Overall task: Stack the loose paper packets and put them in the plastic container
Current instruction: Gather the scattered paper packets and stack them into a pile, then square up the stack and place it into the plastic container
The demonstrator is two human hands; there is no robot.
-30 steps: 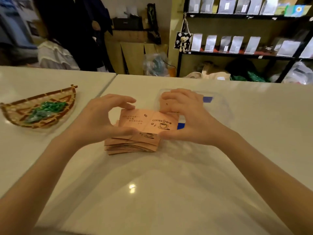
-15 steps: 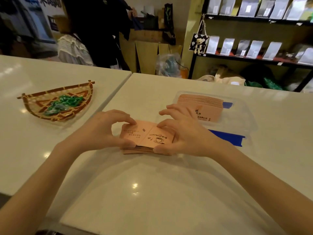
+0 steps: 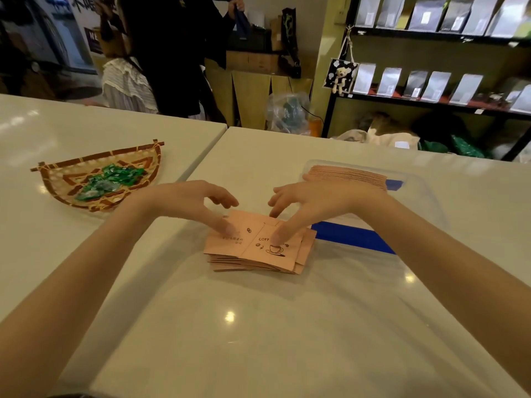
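Note:
A loose pile of pink paper packets (image 3: 258, 248), the top one printed with a coffee cup, lies on the white table in front of me. My left hand (image 3: 198, 202) hovers over the pile's left side, fingers spread, thumb tip on the top packet. My right hand (image 3: 310, 202) reaches from the right, its index fingertip pressing the top packet. Neither hand grips anything. Behind my right hand stands the clear plastic container (image 3: 425, 202) with a blue strip, holding a neat row of packets (image 3: 350, 172).
A woven bamboo basket (image 3: 57, 179) with green wrapped sweets sits on the adjoining table at left. A seam (image 3: 207, 150) runs between the two tables. Shelves with silver bags and people stand beyond the far edge.
Both hands have let go of the pile's sides and lifted, fingers now spread with only fingertips on the top packet. The camera view has tilted, showing more of the container.

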